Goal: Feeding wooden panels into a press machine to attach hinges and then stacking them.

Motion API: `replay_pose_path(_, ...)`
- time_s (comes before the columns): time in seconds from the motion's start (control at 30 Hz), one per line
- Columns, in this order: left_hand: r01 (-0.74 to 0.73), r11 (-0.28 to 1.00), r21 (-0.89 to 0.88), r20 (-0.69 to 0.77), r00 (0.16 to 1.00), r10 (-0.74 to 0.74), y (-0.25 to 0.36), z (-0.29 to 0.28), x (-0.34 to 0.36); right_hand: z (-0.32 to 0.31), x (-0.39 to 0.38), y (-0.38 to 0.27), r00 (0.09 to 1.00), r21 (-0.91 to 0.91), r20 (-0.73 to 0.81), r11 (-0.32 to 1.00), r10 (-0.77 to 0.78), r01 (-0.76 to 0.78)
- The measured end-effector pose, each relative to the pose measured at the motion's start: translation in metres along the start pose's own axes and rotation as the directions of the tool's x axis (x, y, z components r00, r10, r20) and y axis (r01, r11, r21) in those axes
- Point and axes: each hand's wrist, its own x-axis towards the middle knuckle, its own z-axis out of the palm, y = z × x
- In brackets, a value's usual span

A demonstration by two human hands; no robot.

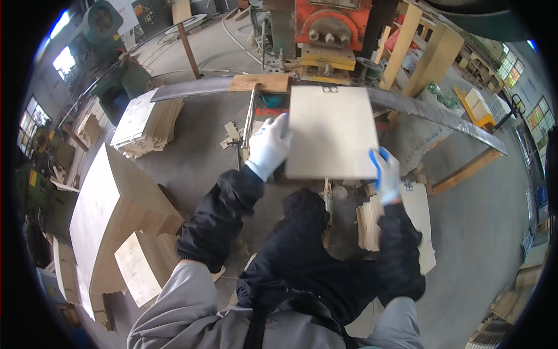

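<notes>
A pale, nearly square wooden panel point(331, 135) is held up in front of me, with small dark-edged holes near its far edge. My left hand point(269, 146), in a white glove, is closed on the panel's left edge. At the lower right edge, my right hand point(386, 173) grips the same panel; blue shows on the finger side of its glove. Just beyond the panel stands a press point(330, 28) with a red front and a yellow block below it. Part of the press's lower area is hidden behind the panel.
A long metal strip point(442, 116) crosses in front of the press, with a wooden board point(258, 82) on it. Stacked panels point(148, 125) and larger boards point(110, 215) stand left. Another stack point(368, 224) sits by my right forearm, beside a holed panel point(417, 215).
</notes>
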Motion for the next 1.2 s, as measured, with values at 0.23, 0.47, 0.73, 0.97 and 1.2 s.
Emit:
replay_pose_path(0.23, -0.791, 0.547, 0.275, 0.352, 0.612, 0.708, 0.082, -0.021, -0.025, -0.045, -0.066, -0.128, 0.614, -0.603, 0.728, 0.141, -0.306, 0.785)
replay_pose_path(0.47, -0.368, 0.925, -0.094, 0.249, 0.891, 0.379, 0.018, 0.009, -0.028, -0.041, -0.053, -0.157, 0.730, -0.785, 0.088, 0.403, -0.678, 0.470)
replay_pose_path(0.73, 0.455, 0.466, -0.758, 0.364, 0.889, -0.276, -0.035, 0.039, 0.032, 0.033, -0.044, -0.033, 0.995, 0.004, -0.008, 0.995, 0.095, -0.095)
replay_pose_path(0.97, 0.471, 0.463, -0.751, 0.324, 0.873, -0.364, -0.064, 0.048, 0.078, 0.058, 0.023, 0.004, 0.970, 0.336, -0.115, 0.927, 0.214, -0.164)
replay_pose_path(1.2, 0.501, 0.405, -0.764, 0.390, 0.860, -0.329, -0.056, 0.036, 0.075, 0.056, 0.028, 0.011, 0.973, 0.380, -0.134, 0.916, 0.190, -0.127)
